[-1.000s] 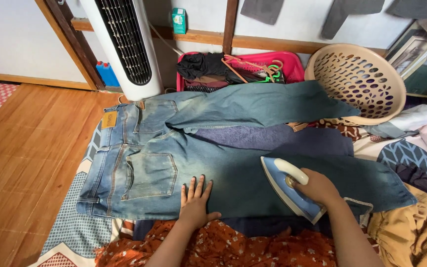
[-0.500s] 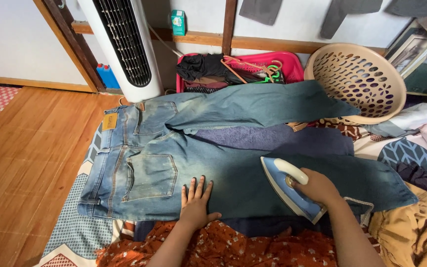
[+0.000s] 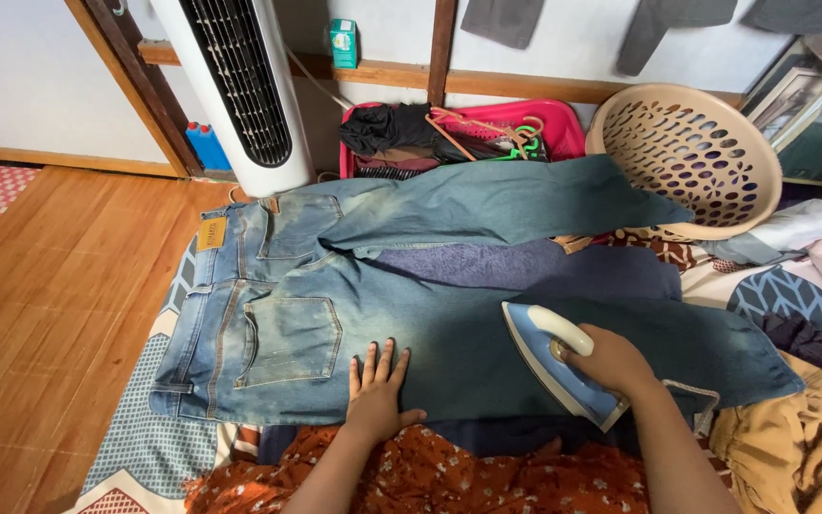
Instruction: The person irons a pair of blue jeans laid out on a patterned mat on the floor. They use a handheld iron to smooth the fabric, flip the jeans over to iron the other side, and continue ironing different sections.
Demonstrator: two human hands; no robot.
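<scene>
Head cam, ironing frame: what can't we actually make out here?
- Iron soleplate: face down on the jeans, hidden.
- Iron's rear and handle end: covered by the right hand.
- Fabric under the left hand: covered by the palm.
- Cloth beneath the jeans: mostly covered by them.
- Standing fan: top cut off by the frame edge.
- Laundry basket contents: not discernible at this angle.

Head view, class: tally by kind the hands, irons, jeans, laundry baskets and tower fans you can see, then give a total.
Hands: 2, left hand flat on the jeans, right hand on the iron
Irons: 1, blue iron
Jeans: 1, blue jeans
Laundry baskets: 1, beige basket
Tower fans: 1, white fan
Total: 6
</scene>
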